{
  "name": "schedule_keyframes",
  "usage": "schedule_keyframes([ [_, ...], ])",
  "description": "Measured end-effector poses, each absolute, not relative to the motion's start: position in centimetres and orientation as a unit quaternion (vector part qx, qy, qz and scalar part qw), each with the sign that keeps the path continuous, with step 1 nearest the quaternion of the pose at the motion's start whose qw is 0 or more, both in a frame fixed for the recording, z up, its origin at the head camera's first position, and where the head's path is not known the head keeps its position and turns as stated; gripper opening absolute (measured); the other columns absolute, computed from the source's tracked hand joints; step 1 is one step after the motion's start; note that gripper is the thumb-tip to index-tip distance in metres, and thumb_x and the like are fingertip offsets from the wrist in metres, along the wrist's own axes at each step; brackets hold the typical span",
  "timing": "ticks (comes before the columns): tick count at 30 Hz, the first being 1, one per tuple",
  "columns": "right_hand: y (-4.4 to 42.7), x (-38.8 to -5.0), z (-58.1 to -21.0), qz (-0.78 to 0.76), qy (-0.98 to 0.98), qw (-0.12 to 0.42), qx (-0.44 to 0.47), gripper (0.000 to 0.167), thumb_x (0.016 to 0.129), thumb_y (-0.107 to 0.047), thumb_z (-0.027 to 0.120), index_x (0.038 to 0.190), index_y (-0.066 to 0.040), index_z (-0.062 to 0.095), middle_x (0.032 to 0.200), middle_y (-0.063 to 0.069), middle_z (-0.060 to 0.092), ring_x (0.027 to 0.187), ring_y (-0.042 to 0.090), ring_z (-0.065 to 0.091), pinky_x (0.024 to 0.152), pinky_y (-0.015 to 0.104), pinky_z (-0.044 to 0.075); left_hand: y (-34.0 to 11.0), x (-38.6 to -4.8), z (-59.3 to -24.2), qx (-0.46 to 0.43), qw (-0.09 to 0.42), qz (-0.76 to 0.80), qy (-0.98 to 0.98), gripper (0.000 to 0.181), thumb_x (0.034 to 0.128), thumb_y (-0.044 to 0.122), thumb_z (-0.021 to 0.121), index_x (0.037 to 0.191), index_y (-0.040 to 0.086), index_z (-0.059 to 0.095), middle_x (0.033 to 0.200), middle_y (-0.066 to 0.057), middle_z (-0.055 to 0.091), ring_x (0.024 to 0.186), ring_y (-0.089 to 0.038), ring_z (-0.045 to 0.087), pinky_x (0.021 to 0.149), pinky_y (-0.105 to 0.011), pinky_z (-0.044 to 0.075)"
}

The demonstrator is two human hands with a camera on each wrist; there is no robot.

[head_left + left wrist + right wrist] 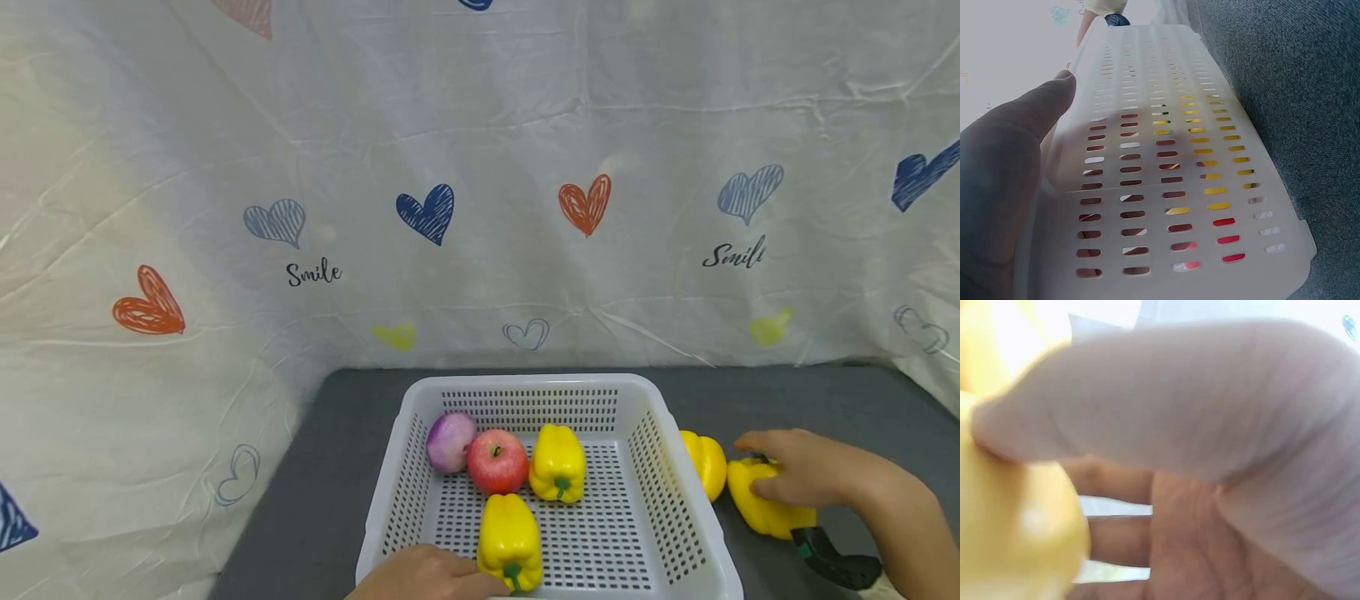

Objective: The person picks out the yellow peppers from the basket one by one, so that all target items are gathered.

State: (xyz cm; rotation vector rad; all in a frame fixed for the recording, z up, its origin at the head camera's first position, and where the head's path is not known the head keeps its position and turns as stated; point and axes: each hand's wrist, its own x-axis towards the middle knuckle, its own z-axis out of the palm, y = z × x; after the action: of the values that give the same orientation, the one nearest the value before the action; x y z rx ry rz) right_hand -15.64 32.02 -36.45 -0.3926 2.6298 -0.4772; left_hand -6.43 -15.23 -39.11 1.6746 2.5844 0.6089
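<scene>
My right hand (813, 468) curls round a yellow bell pepper (761, 510) on the table, right of the white basket (686, 487); in the right wrist view the thumb of this hand (1166, 403) presses on the yellow pepper (1016, 519), fingers on its far side. Another yellow pepper (707, 462) lies between it and the basket. My left hand (427, 573) grips the basket's near rim beside a yellow pepper (508, 533). In the left wrist view, the left hand's (1004, 162) thumb lies along the rim of the basket (1166, 250), its fingers showing darkly through the slots.
Inside the basket are a purple-white onion-like vegetable (452, 442), a red apple (497, 462) and a second yellow pepper (557, 462). The dark grey table (300, 500) meets a white curtain (487, 275) printed with hearts. A black strap is on the right wrist.
</scene>
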Motion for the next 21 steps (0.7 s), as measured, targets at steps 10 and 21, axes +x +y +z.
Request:
schedule_keyframes([
  [10, 32.5, -15.7, -36.1, -0.133, 0.968, 0.136, -0.165, 0.054, 0.088, -0.021, 0.074, 0.131, 0.006, 0.057, 0.125, 0.028, 0.060, 0.114, 0.051, 0.055, 0.089, 0.067, 0.044, -15.2, -6.4, -39.1, 0.534, -0.001, 0.188, 0.825, 0.024, 0.1022, 0.043, 0.056, 0.115, 0.025, 0.067, 0.100, 0.021, 0.067, 0.084, 0.013, 0.057, 0.077, -0.006, 0.044],
  [21, 27.0, -14.5, -35.4, -0.149, 0.900, -0.215, -0.349, 0.043, 0.073, -0.006, 0.086, 0.112, -0.016, 0.071, 0.120, 0.000, 0.065, 0.104, 0.022, 0.063, 0.077, 0.043, 0.057, -15.1, -6.4, -39.1, 0.541, -0.012, 0.200, 0.817, 0.021, 0.1018, 0.042, 0.057, 0.113, 0.026, 0.065, 0.096, 0.021, 0.066, 0.080, 0.014, 0.055, 0.075, -0.004, 0.043],
])
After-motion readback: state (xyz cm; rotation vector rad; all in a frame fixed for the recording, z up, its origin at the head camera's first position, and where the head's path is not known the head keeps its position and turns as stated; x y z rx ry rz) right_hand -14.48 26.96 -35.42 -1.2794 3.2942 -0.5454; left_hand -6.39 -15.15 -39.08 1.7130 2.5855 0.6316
